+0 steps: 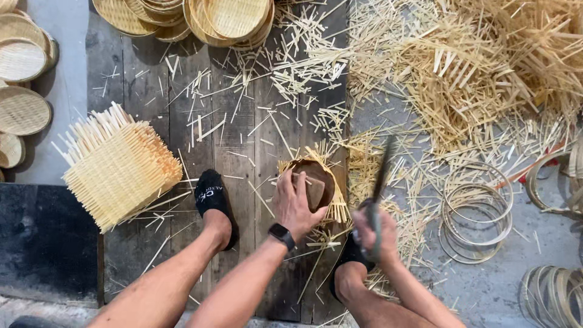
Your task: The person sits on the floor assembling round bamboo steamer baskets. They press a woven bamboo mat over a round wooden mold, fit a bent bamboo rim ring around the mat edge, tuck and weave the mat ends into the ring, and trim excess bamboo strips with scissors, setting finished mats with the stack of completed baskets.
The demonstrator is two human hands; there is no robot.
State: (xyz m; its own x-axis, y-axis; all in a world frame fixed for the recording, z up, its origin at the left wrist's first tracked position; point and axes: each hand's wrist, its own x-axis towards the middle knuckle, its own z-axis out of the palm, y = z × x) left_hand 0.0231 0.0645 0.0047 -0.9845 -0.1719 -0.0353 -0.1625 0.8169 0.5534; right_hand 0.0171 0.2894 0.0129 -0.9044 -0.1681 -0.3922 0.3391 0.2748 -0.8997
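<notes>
My left hand point(296, 203) presses a brown wooden block down into a round dark mould point(325, 173) with woven bamboo strips sticking out around its rim. My right hand point(373, 234) grips the handle of a long dark knife point(382, 164), raised and blurred, its blade pointing up just right of the mould. A smartwatch sits on my left wrist. Both my feet in black socks rest on the wooden boards, one left of the mould, the other under my right hand.
A stack of square woven bamboo mats point(118, 167) lies at the left. Finished round baskets point(234, 18) sit at the top and far left. Bamboo rings point(477, 212) lie at the right, a heap of bamboo trimmings point(473, 67) beyond them.
</notes>
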